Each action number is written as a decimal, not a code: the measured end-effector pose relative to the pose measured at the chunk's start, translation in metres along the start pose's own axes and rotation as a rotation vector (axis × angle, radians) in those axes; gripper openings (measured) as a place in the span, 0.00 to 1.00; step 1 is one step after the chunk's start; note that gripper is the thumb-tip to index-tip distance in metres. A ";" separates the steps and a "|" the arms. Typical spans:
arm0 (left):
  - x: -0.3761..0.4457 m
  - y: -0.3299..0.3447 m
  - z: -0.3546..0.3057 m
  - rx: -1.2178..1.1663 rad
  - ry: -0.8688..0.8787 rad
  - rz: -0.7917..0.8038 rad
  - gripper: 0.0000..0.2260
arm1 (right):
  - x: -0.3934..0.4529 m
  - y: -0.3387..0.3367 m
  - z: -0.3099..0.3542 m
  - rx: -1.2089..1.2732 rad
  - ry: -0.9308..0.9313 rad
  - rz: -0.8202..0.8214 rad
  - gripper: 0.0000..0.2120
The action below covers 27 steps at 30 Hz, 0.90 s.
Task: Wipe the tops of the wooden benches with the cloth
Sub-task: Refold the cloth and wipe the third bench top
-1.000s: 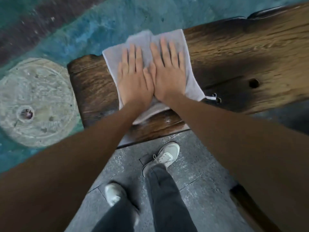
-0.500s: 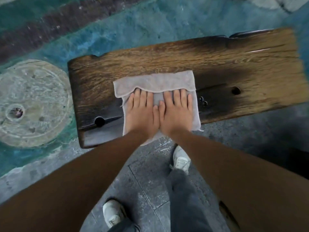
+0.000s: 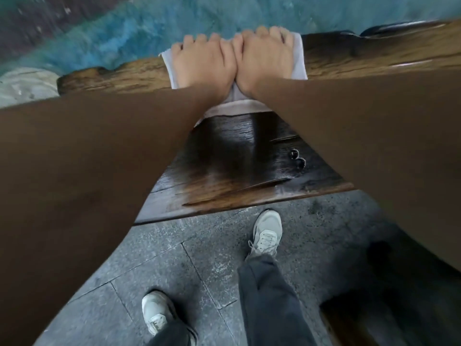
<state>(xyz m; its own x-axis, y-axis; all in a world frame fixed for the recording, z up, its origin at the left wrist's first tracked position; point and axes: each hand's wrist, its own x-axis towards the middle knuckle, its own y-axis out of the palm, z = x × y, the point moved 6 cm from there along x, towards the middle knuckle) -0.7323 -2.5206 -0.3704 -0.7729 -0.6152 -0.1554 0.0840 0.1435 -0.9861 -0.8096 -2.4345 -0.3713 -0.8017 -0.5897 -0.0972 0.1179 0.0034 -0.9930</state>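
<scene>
A dark wooden bench (image 3: 237, 176) runs across the view, and its near half looks wet and shiny. A pale grey cloth (image 3: 298, 58) lies across the bench's far edge. My left hand (image 3: 204, 63) and my right hand (image 3: 264, 58) sit side by side on the cloth, thumbs touching. The fingers of both hands bend down over the far edge with the cloth under them, so the fingertips are hidden. A strip of cloth (image 3: 234, 106) shows between my wrists.
Beyond the bench lies a teal painted floor (image 3: 124, 33), with a pale round stone disc (image 3: 25, 83) at the left. Grey stone paving (image 3: 199, 258) is under my two light shoes (image 3: 267, 233). Another dark wooden piece (image 3: 349, 325) sits at the bottom right.
Both hands pushed the cloth from the bench's near side across to the far edge, and the fingers went from flat to bent over that edge.
</scene>
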 end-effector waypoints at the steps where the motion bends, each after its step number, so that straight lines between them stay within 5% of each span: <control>1: -0.003 0.001 -0.001 -0.009 -0.015 -0.004 0.26 | -0.002 0.002 0.000 0.011 -0.014 -0.014 0.24; 9: -0.137 0.020 -0.045 -0.172 0.053 0.030 0.28 | -0.136 0.006 -0.052 0.044 -0.012 0.035 0.26; 16: -0.202 0.029 -0.072 -0.038 0.232 0.160 0.26 | -0.220 0.012 -0.086 0.075 0.121 0.123 0.27; 20: -0.148 0.023 -0.084 -0.047 0.346 0.082 0.25 | -0.172 0.007 -0.098 0.068 0.122 0.094 0.25; 27: -0.024 0.012 -0.132 -0.092 0.160 -0.058 0.24 | -0.029 -0.012 -0.138 -0.034 0.045 -0.008 0.24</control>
<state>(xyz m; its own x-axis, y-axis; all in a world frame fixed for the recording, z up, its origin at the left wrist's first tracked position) -0.7954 -2.4021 -0.3709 -0.8657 -0.4941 -0.0796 -0.0159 0.1860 -0.9824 -0.8685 -2.3055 -0.3662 -0.8283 -0.5527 -0.0918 0.0925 0.0267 -0.9954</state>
